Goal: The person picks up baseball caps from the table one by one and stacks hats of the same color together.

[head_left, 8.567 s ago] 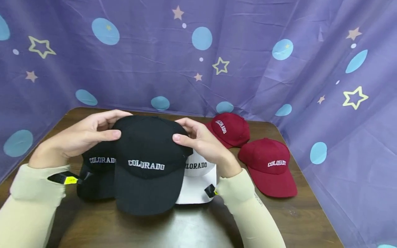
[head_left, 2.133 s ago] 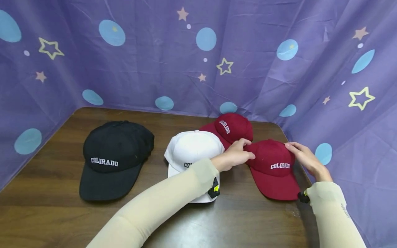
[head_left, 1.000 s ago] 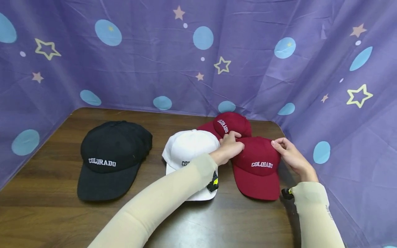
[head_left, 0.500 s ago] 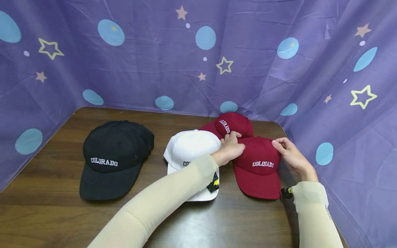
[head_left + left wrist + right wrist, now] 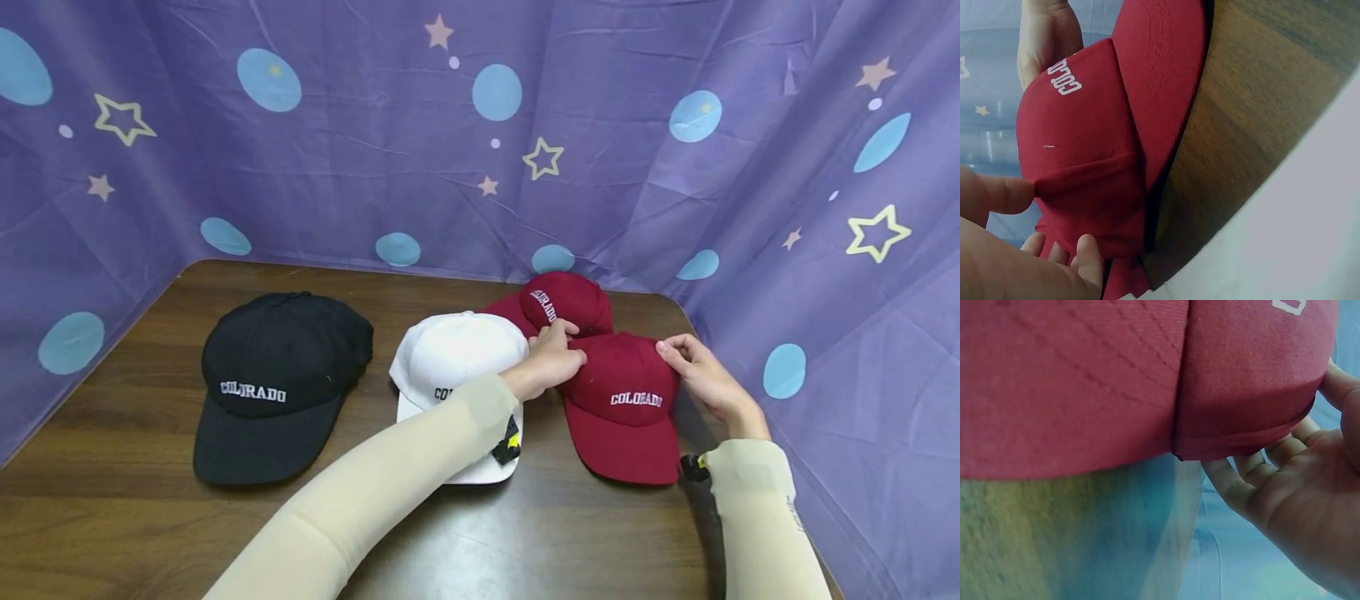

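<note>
A red baseball cap [image 5: 626, 408] lettered COLORADO rests on the table with its brim toward me. My left hand [image 5: 551, 360] holds its left side, thumb on the crown; in the left wrist view the fingertips [image 5: 1089, 253] press the side of the cap [image 5: 1091, 125]. My right hand [image 5: 705, 375] grips the right side, thumb on the crown, and in the right wrist view its fingers [image 5: 1229, 481] reach under the edge. A white cap [image 5: 457, 350] lies to the left, partly hidden by my left forearm. Behind, a second red cap [image 5: 570, 300] sits turned left.
A black cap [image 5: 277, 367] stands at the left on the wooden table [image 5: 112, 508]. A purple curtain [image 5: 337, 167] with stars and dots hangs behind and along both sides. The table's right edge runs close beside my right arm.
Earlier both hands held a black cap in front of another; now one black cap shows at the left. Since then the front red cap has moved left, and the white cap has shifted slightly left.
</note>
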`<state>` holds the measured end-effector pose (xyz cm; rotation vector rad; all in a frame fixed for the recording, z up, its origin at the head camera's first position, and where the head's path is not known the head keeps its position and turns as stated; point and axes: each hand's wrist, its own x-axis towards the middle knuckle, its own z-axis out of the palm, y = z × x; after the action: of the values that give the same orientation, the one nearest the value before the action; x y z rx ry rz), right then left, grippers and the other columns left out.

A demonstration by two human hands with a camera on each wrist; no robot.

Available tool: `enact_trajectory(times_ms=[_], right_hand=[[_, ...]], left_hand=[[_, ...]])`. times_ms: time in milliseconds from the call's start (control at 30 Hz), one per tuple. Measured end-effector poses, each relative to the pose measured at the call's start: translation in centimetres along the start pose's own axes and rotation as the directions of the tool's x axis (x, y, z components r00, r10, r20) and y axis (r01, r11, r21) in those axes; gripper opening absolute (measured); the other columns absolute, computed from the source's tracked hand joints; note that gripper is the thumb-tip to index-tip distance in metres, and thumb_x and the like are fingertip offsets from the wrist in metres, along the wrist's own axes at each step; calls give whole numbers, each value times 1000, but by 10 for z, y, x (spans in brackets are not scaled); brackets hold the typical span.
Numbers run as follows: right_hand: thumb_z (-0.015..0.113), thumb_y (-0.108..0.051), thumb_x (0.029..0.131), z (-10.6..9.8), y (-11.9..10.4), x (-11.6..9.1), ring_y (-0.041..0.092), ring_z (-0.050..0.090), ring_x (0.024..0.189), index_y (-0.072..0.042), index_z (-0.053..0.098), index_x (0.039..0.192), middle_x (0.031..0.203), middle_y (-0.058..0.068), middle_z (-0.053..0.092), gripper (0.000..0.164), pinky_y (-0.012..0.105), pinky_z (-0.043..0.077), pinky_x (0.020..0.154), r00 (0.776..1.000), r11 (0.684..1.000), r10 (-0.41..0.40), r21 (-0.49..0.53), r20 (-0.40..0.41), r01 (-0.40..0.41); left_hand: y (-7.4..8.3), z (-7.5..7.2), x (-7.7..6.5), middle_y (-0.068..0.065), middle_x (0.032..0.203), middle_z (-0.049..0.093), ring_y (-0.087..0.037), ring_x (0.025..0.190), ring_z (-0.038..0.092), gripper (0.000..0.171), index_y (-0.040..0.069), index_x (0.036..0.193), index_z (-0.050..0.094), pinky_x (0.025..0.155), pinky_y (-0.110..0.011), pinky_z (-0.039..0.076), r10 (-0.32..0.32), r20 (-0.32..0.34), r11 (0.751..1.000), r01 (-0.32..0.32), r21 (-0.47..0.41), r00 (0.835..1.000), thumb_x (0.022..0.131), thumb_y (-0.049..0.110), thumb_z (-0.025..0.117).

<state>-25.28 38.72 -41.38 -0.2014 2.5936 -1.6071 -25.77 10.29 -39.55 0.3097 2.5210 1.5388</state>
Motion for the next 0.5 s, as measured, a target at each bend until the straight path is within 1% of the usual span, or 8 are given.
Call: enact_trajectory(times_ms=[100, 167, 233, 300, 333, 400, 500], right_hand=[[51, -25, 114, -1, -2, -2, 2, 61, 90, 6, 48, 126, 99, -6, 61, 33, 18, 50, 82, 1000, 1000, 5, -19, 7, -5], [51, -26, 114, -4, -5, -2, 1, 60, 91, 8, 48, 129, 101, -5, 62, 37, 18, 50, 82, 1000, 999, 7, -53, 11, -6], [50, -28, 114, -7, -10, -1, -1, 60, 95, 9, 48, 134, 109, 0, 63, 42, 17, 50, 84, 1000, 995, 7, -102, 13, -5], [49, -31, 114, -11, -18, 2, -2, 59, 102, 8, 48, 140, 120, 8, 64, 47, 16, 49, 87, 1000, 986, 7, -165, 15, -4], [49, -32, 114, -13, -23, 4, 2, 60, 107, 7, 48, 143, 126, 13, 64, 49, 17, 49, 90, 1000, 981, 10, -193, 17, -6], [49, -35, 114, -15, -36, 10, 11, 59, 119, 4, 47, 148, 138, 21, 60, 52, 23, 47, 98, 999, 968, 12, -250, 29, -5], [50, -36, 114, -16, -58, 21, 31, 53, 135, 1, 45, 153, 147, 27, 55, 55, 41, 44, 108, 998, 950, 24, -311, 64, -3]], left_hand=[[1, 2, 0, -11, 137, 57, -33, 129, 44, 46, 9, 141, 52, 111, -43, 36, 2, 1, 1000, -2, 0, 1000, 96, 13, 64], [2, 2, -1, -12, 138, 57, -33, 130, 44, 46, 8, 141, 52, 111, -43, 36, 20, 0, 1000, -20, 7, 1000, 96, 13, 64], [5, -1, -2, -13, 139, 56, -32, 131, 44, 47, 8, 141, 51, 112, -43, 35, 46, 3, 999, -46, 10, 999, 96, 13, 64], [10, -5, -4, -14, 140, 56, -32, 132, 44, 48, 7, 141, 51, 112, -44, 35, 80, 5, 997, -81, 14, 997, 96, 13, 65], [14, -8, -5, -14, 140, 57, -31, 132, 44, 48, 7, 141, 51, 112, -43, 35, 97, 7, 995, -97, 12, 995, 96, 12, 65], [22, -16, -9, -15, 141, 57, -31, 133, 45, 49, 7, 141, 51, 112, -42, 35, 125, 16, 992, -125, 3, 992, 95, 12, 66], [33, -28, -15, -14, 142, 57, -28, 136, 46, 49, 10, 143, 51, 112, -40, 39, 167, 46, 986, -166, -10, 985, 97, 12, 66]])
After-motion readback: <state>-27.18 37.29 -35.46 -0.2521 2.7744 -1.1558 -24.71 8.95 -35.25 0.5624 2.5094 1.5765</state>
